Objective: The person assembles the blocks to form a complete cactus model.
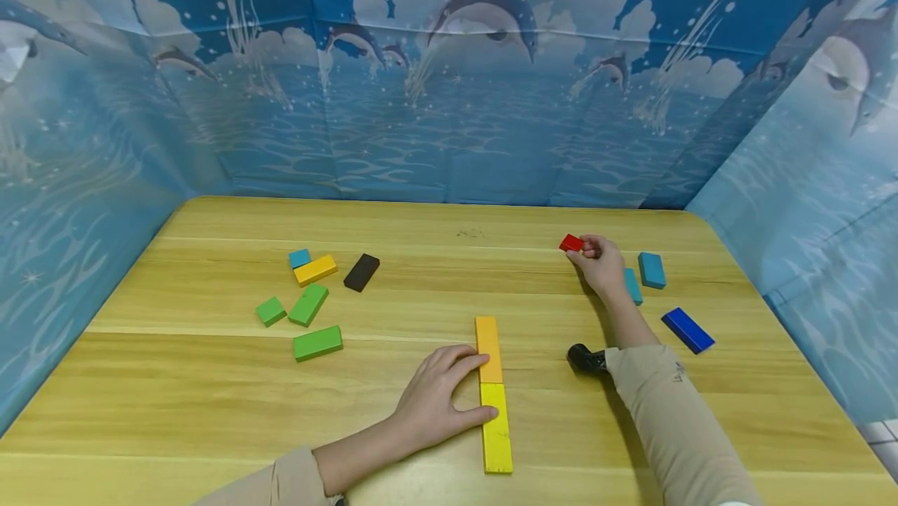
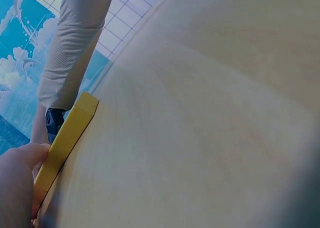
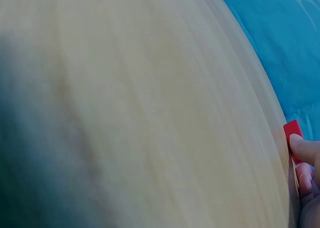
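An orange block (image 1: 489, 344) and a yellow block (image 1: 496, 444) lie end to end in a line near the table's front. My left hand (image 1: 442, 393) rests at their left side, fingertips on the orange block and thumb on the yellow one; in the left wrist view the thumb lies against the yellow block (image 2: 67, 140). Farther back on the right, my right hand (image 1: 602, 266) pinches a small red block (image 1: 571, 242) between thumb and fingers. The red block (image 3: 293, 130) also shows at the right edge of the right wrist view, under the thumb.
On the left lie green blocks (image 1: 318, 343), a black block (image 1: 362, 272), a yellow-orange block (image 1: 316, 270) and a small blue block (image 1: 299, 258). Teal blocks (image 1: 652, 270) and a dark blue block (image 1: 688, 330) lie right of my right arm. A dolphin-print curtain (image 1: 393, 139) borders the table.
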The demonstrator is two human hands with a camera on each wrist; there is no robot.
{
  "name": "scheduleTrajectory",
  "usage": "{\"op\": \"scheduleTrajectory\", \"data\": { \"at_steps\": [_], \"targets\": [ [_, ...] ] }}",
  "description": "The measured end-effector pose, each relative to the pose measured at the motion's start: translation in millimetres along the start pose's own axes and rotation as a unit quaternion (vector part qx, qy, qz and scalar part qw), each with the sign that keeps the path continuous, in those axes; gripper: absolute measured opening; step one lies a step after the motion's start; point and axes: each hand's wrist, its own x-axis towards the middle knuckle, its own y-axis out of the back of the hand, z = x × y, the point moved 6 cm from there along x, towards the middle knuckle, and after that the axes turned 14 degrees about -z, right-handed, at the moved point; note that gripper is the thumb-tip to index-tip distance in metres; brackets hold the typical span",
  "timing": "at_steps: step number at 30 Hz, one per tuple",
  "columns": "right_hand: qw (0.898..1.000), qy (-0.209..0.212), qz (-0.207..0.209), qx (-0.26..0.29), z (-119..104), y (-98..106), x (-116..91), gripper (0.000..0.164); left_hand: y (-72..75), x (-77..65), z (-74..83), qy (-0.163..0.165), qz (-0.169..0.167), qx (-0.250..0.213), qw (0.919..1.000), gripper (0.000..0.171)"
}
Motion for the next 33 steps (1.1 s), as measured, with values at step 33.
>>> {"op": "scheduleTrajectory", "data": {
  "at_steps": [33],
  "targets": [
    [0.960, 0.173, -0.217, -0.034, -78.7, -75.3, -38.6, 0.034, -0.5, -0.2, -1.5, 0.003, 0.000, 0.004, 1.0000, 0.062]
  ]
}}
